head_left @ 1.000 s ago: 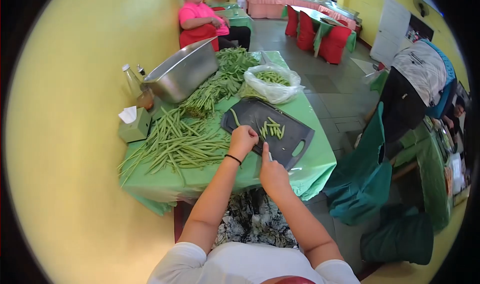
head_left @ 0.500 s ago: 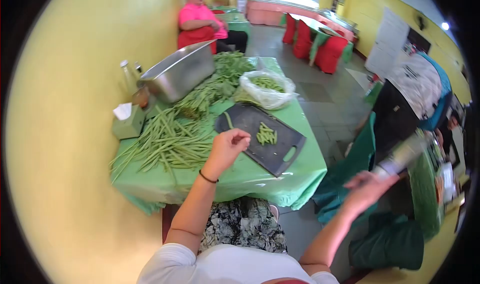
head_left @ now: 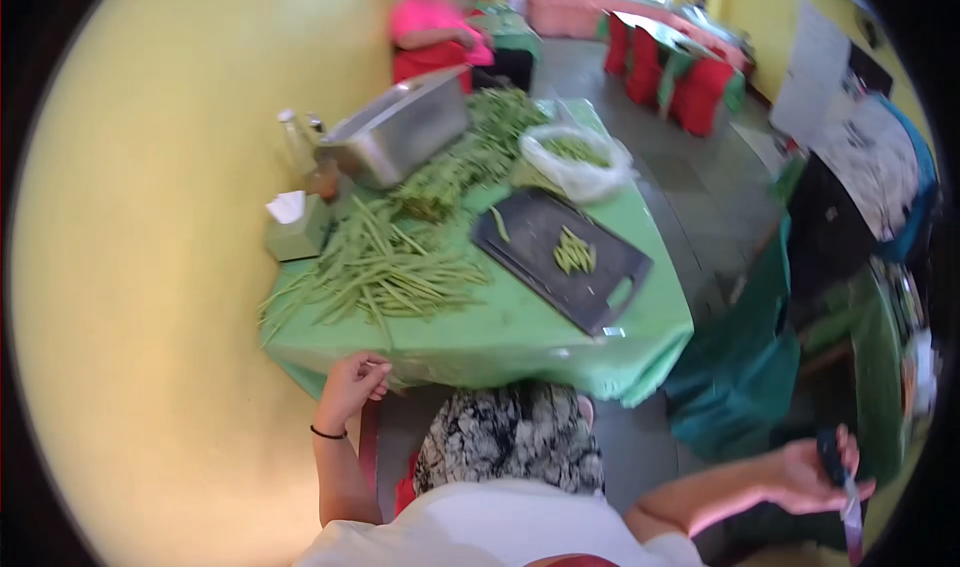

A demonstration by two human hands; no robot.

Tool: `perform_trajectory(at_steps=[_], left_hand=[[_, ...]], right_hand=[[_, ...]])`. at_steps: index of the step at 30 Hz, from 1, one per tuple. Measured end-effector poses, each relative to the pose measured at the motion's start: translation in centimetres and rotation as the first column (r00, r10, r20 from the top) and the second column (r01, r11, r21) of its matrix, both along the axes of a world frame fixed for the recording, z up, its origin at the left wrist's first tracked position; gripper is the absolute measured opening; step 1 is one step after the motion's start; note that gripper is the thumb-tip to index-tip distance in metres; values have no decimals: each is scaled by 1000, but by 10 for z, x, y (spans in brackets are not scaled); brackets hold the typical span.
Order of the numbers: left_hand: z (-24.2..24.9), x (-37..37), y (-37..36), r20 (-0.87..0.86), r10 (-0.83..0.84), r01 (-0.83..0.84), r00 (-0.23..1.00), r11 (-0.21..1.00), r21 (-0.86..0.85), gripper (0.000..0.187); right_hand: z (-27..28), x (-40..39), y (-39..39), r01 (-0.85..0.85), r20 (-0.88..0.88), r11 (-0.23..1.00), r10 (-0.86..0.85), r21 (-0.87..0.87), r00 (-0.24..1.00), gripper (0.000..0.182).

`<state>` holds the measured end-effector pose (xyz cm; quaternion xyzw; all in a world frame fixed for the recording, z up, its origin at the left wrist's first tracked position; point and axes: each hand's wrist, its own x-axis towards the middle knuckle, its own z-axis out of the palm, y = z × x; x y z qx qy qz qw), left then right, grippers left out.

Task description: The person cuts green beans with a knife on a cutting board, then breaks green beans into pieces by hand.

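Note:
My left hand (head_left: 355,389) hangs at the near left edge of the table, fingers loosely curled and a little apart, with nothing visible in it. Far to the right, away from the table, my right hand (head_left: 812,475) is closed around the dark handle of a knife (head_left: 851,517), its blade pointing down. On the dark cutting board (head_left: 530,252) lie a small heap of cut green bean pieces (head_left: 575,252) and one longer bean piece (head_left: 500,224). Long uncut green beans (head_left: 400,277) are piled left of the board, beyond my left hand.
Leafy greens (head_left: 455,172), a steel pan (head_left: 400,132), a plastic bag of cut beans (head_left: 580,187) and a tissue box (head_left: 297,232) stand on the green tablecloth (head_left: 520,352). A seated person (head_left: 430,27) is behind the table. Another person (head_left: 850,187) bends at the right.
My left hand has withdrawn from over the cutting board to the table's near edge. My right hand has moved farther right and down. The view has shifted, so the table sits farther right.

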<state>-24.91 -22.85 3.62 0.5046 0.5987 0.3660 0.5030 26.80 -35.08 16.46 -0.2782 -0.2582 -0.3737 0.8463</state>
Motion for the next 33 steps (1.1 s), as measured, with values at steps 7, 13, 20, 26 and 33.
perform_trajectory(at_steps=[7, 13, 20, 26, 33], left_hand=[[-52, 29, 4, -96, -360, 320, 928, 901, -292, 26], [-91, 78, 19, 32, -644, 617, 765, 717, -325, 33], [-129, 144, 74, 7, -602, 587, 798, 776, -229, 37], [-167, 170, 123, -11, -450, 441, 893, 880, -176, 37], [-206, 140, 77, 33, -461, 451, 887, 848, -280, 37]], right_hand=[[10, 1, -40, 13, 134, 1000, -16, 27, 991, 56], [12, -17, -56, -122, 126, 991, 115, 48, 985, 57], [28, -38, -89, 15, 102, 995, -25, 103, 994, 53], [19, -54, -100, -3, 46, 1000, 2, 22, 999, 56], [7, -71, -80, -163, -58, 986, 162, -21, 985, 58]])
